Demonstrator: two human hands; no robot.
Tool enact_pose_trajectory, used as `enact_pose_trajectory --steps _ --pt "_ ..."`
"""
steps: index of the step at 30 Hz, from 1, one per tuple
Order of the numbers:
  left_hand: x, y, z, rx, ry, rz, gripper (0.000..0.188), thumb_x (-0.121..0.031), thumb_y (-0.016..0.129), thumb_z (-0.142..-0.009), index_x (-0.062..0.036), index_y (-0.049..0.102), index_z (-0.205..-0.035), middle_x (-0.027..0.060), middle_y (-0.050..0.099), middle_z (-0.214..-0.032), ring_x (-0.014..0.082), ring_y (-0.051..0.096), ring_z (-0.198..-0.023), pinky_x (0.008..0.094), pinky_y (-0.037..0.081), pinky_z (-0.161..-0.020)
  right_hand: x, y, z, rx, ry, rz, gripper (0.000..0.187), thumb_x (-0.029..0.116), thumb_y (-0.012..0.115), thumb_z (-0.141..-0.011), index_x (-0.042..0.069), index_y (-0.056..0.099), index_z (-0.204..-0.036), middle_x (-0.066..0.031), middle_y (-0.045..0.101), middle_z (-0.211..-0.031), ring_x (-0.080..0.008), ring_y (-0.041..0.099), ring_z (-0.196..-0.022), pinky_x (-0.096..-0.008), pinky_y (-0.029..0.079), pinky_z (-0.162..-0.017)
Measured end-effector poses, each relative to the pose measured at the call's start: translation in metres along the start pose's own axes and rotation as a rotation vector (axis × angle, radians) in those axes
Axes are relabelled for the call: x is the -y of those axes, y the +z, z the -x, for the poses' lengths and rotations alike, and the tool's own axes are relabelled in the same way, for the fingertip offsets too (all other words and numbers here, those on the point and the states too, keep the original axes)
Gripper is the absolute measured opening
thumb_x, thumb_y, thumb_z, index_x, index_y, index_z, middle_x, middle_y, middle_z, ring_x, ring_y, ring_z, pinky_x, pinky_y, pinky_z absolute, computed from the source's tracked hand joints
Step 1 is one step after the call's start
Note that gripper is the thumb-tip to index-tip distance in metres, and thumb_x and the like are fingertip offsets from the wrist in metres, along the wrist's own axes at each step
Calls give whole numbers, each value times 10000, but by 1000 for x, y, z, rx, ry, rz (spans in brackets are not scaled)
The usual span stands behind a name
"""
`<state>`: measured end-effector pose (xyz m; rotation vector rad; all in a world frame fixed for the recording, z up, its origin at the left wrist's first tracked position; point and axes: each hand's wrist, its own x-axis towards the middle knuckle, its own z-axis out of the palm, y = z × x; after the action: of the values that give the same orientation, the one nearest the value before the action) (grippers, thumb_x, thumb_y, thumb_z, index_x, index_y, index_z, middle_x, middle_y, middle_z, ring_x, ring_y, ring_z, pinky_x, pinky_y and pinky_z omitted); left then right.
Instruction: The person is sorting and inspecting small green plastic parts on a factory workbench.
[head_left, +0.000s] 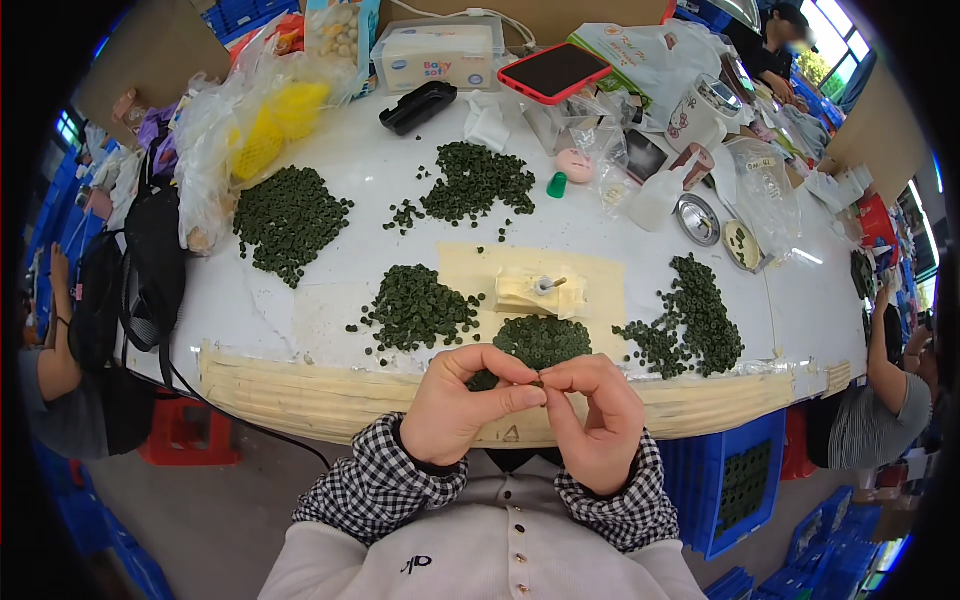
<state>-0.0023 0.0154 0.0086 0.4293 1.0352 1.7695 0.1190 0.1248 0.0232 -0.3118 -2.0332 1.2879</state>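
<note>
Grip: fingertips of the left hand (450, 402) and right hand (602, 412) meet above the near edge of the worktop (388, 245), both pinched on a small dark piece (541, 382); fingers hide most of it, so its shape and how the hold is split can't be told. Just beyond the fingers, partly behind them: the near heap (543, 340) of small dark green pieces, on a beige sheet (462, 262). Low at the right, below worktop level, a blue crate (710, 500) has more dark green stuff in it, too small to make out. Right behind the near heap: a cream block (512, 290) with a metal pin (546, 285) sticking up; neither hand is on it. Left heap (415, 308) and right heap (702, 315) flank the sheet, strays around both. Farther out: far-left heap (288, 222) and far-middle heap (480, 182), the latter ragged. Progress, as a judgement: mid-batch, one piece being handled, lots loose. Five separate heaps could mean sorting by stage, but worked and unworked look alike at this size, so no done/left count. Back of the worktop is clutter: green cap (557, 186), black case (418, 108), red-framed phone (555, 72), clear plastic box (438, 80).
</note>
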Motion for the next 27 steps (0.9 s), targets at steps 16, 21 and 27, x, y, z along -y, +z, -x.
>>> enact_pose_trajectory --steps 16,21,27 --pt "-14 3 7 24 -59 -120 125 61 645 -775 28 649 -896 99 651 -903 124 605 -823 249 487 -771 5 -8 -10 27 -242 235 175 -49 691 -689 20 612 -830 -80 592 -816 -221 558 -715 -289 449 -620" --pt "-8 2 5 35 63 -179 95 39 619 -808 41 632 -902 92 656 -874 102 596 -771 212 475 -693 0 -4 -9 -4 -337 288 181 -25 704 -683 27 610 -830 -65 576 -794 -227 544 -693 -301 438 -590" --pt "-21 1 8 111 -132 -94 74 3 609 -828 35 632 -890 84 660 -823 86 580 -721 201 439 -623 1 -6 -10 40 -395 307 191 -25 708 -676 21 614 -835 -66 578 -793 -225 554 -696 -298 450 -597"
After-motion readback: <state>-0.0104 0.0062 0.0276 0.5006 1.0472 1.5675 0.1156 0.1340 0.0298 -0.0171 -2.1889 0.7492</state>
